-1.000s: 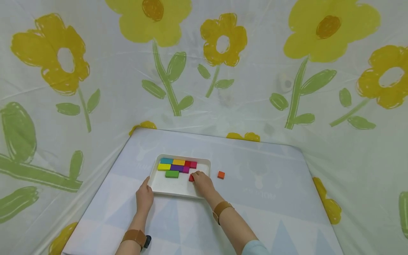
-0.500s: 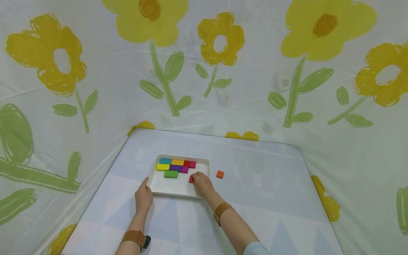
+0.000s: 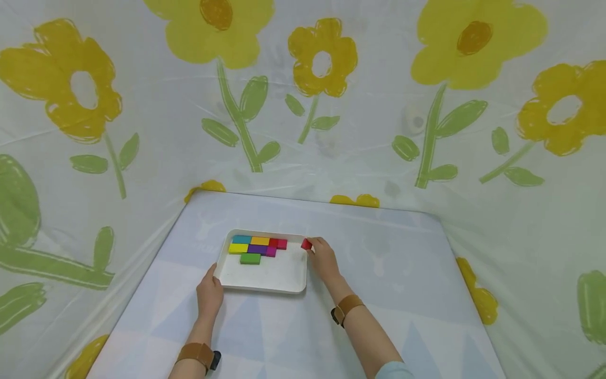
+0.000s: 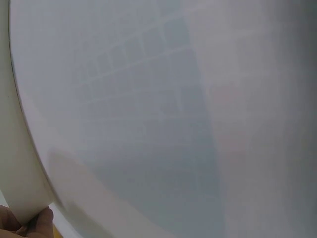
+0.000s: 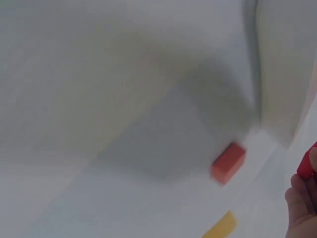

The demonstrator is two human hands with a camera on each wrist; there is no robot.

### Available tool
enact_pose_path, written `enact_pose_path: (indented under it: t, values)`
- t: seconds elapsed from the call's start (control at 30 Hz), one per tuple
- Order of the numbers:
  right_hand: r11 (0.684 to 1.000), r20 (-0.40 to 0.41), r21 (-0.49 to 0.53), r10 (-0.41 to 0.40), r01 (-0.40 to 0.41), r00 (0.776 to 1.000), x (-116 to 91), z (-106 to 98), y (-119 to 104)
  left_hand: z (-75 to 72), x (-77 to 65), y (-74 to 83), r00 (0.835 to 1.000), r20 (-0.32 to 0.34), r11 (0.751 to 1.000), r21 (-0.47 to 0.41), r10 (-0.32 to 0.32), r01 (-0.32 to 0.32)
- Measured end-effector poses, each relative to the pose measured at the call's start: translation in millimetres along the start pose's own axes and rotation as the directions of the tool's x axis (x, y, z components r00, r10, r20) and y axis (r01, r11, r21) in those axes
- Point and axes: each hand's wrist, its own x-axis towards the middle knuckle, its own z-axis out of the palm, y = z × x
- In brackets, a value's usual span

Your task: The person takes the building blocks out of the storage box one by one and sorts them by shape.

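A white tray (image 3: 279, 273) with a raised rim lies on the table. My left hand (image 3: 210, 295) grips it by its front left corner; in the left wrist view the fingers (image 4: 43, 224) pinch the tray wall (image 4: 22, 168). My right hand (image 3: 325, 261) pinches a small red block (image 3: 306, 243) by the tray's right rim, near the back corner. Inside the tray, coloured blocks form two touching rows at the back left, among them a purple block (image 3: 257, 249). A green block (image 3: 250, 258) sits in front of them.
An orange-red block (image 5: 229, 162) lies on the table outside the tray in the right wrist view; the right hand hides it in the head view. Flower-printed cloth (image 3: 360, 158) hangs around the table (image 3: 379, 295).
My right hand has carried the red block from the tray's front right area up and right to the right rim. The left hand still grips the tray.
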Motion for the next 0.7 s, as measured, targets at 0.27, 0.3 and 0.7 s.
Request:
enact_pose_path:
  t: [0.27, 0.3, 0.7]
  values:
    - [0.994, 0.004, -0.008, 0.111, -0.111, 0.994, -12.8, -17.3, 38.6, -0.3, 0.0, 0.2, 1.000, -0.010, 1.000, -0.003, -0.001, 0.001]
    - [0.993, 0.005, -0.010, 0.120, -0.120, 0.993, -14.8, -18.2, 42.7, -0.3, 0.0, 0.4, 1.000, -0.014, 1.000, -0.002, -0.003, 0.003]
    - [0.981, 0.037, -0.035, 0.191, -0.190, 0.981, -37.5, -26.2, 67.9, 0.9, -0.1, 2.8, 1.000, 0.000, 1.000, 0.000, -0.018, 0.018]
